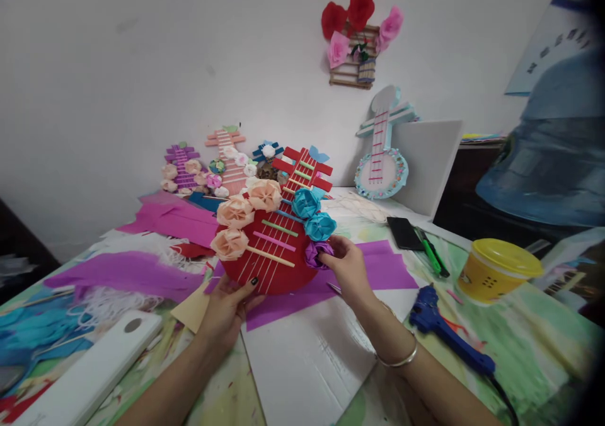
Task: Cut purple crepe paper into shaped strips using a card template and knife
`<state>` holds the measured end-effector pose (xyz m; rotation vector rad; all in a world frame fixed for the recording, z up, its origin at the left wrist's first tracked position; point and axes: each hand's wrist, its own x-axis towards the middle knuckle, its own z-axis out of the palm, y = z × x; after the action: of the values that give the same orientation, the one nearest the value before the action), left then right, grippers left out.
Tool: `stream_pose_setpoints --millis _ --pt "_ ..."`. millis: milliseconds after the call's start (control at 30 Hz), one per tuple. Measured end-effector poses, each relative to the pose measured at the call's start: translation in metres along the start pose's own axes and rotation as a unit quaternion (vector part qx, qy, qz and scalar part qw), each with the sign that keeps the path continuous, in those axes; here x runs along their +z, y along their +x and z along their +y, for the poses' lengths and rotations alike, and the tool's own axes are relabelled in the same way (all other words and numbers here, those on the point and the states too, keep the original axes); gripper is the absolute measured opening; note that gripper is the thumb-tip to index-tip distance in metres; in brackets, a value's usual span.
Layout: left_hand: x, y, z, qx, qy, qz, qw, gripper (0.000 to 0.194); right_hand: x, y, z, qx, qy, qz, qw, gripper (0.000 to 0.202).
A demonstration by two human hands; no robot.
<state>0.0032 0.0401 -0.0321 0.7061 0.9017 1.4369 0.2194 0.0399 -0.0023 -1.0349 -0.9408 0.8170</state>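
The left hand (230, 306) grips the lower edge of a red paper guitar (271, 237), tilted up above the surface (515, 350). The right hand (344, 265) pinches the purple flower (317, 255) at the guitar's right side, just below two blue flowers (320, 226). A blue glue gun (449, 331) lies near the right forearm.

No text can be read — the dark characters on the poster (551, 45) at upper right are too blurred to tell, and the dark marks on the yellow tub (491, 278) — on its side — are too small.
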Motion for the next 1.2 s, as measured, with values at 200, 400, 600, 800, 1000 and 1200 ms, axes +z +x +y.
stream_pose_setpoints --millis 200,400,600,800,1000,1200 --pt "0.002 -0.005 0.002 -0.003 -0.006 0.007 1.0 0.038 0.001 -0.003 -0.003 -0.002 0.001 0.001 1.0 0.045" --pt "0.004 -0.007 0.003 0.001 -0.004 0.006 1.0 0.038 0.0 -0.008 -0.004 -0.04 -0.037 0.032 0.998 0.052" --pt "0.003 -0.008 0.003 -0.002 0.005 -0.001 1.0 0.036 0.0 -0.013 -0.007 -0.129 -0.13 0.041 0.982 0.052" --pt "0.003 -0.006 0.002 0.002 -0.004 -0.003 1.0 0.037 0.002 -0.017 -0.012 -0.185 -0.155 0.014 0.97 0.052" --pt "0.002 -0.004 0.002 0.005 -0.007 -0.003 1.0 0.039 -0.005 -0.018 -0.019 -0.276 -0.233 -0.01 0.932 0.054" --pt "0.003 -0.005 0.004 -0.004 -0.003 0.002 1.0 0.044 -0.013 -0.013 -0.024 -0.378 -0.373 0.005 0.847 0.043"
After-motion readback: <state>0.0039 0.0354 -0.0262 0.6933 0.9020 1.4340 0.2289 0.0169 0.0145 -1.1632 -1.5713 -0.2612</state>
